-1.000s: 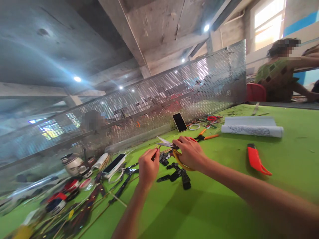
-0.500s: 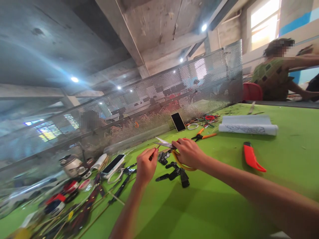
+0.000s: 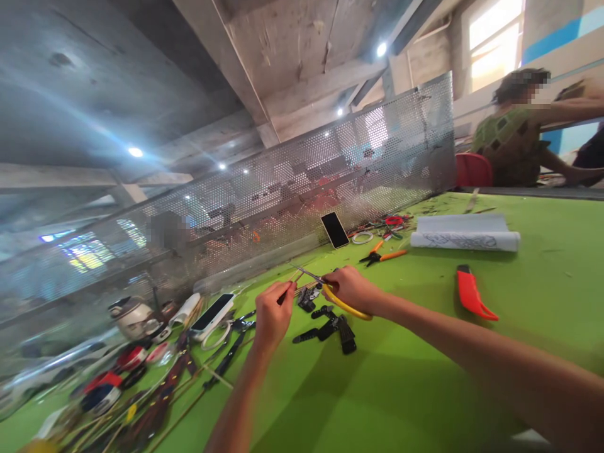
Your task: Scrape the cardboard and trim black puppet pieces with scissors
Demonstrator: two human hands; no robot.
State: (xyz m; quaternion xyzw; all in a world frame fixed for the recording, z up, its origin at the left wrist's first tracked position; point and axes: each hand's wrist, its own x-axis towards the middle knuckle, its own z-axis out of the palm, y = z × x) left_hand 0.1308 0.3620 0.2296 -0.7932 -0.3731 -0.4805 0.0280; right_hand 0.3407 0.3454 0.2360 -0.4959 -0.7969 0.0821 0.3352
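My right hand [image 3: 352,290] is wrapped round the yellow handles of a pair of scissors [image 3: 346,304], whose blades point left toward my other hand. Between the fingertips of my left hand [image 3: 274,313] is a thin strip [image 3: 297,277], its upper end close beside the blades. The blades look nearly closed. Just below the scissors, small black clips [image 3: 309,298] and a black hinged piece [image 3: 348,336] lie on the green tabletop [image 3: 401,384].
Orange-handled pliers [image 3: 392,255], a red cutter [image 3: 472,294] and a white paper roll [image 3: 465,240] lie to the right. A dark-screened phone [image 3: 335,229] leans near the mesh divider [image 3: 396,148]. Tapes, a white power bank [image 3: 213,313] and sticks crowd the left. A person [image 3: 512,135] sits behind.
The scissor blades have closed from a wider opening. Both hands appear slightly shifted left in the view, along with the whole scene.
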